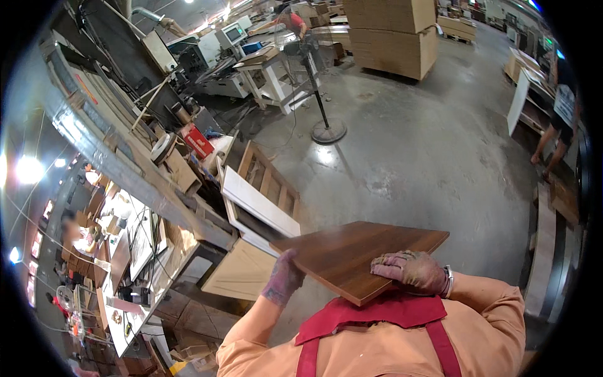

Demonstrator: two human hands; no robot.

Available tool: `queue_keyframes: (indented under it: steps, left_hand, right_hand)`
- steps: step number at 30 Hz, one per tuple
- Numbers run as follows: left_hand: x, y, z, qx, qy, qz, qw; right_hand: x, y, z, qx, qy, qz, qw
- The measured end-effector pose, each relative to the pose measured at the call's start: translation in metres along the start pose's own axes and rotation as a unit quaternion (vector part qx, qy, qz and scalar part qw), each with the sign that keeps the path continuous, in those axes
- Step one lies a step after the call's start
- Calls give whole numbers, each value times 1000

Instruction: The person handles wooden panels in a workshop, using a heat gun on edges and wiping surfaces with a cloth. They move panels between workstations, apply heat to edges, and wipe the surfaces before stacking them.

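A dark brown wood-grain panel (361,254) is held out in front of my chest, one corner pointing toward me. My left hand (284,276), in a stained purple-pink glove, grips the panel's left edge; its fingers partly go out of sight at the board. On the near right part of the panel rests my right hand (411,271), gloved the same way, with the fingers bent together over the top face and edge. Its thumb is hidden. I wear a dark red apron (377,314) just below the panel.
White boards (260,201) and a wooden frame (276,179) lean at the left. A pedestal fan (328,131) stands ahead on the grey floor. Large cardboard boxes (392,47) are stacked beyond it. A cluttered workbench (160,276) is at left. A person (559,119) stands far right.
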State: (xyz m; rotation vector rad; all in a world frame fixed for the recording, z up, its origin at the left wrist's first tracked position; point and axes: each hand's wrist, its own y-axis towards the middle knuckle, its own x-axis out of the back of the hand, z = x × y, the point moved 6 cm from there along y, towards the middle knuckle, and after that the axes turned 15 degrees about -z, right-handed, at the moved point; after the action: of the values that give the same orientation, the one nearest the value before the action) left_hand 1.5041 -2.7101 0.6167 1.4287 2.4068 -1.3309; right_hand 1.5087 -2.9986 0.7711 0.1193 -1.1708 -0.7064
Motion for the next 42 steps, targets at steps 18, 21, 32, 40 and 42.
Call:
queue_keyframes:
  steps: [18, 21, 32, 40, 42]
  left_hand:
    - [-145, 292, -298, -86, -34, -42, 995]
    - [-174, 333, -334, -102, -25, -32, 994]
    - [-243, 478, -442, -169, -98, -107, 975]
    - [-232, 558, -506, -197, -103, -135, 966]
    - [-215, 580, -521, -215, -70, -164, 960]
  right_hand:
    - [-9, 305, -291, 19, -53, -32, 998]
    - [-6, 344, -341, 12, -54, -23, 998]
    - [10, 494, -532, 106, 15, -2, 994]
    - [-14, 587, -605, 123, 49, 23, 991]
    - [-26, 610, -618, 121, 60, 19, 991]
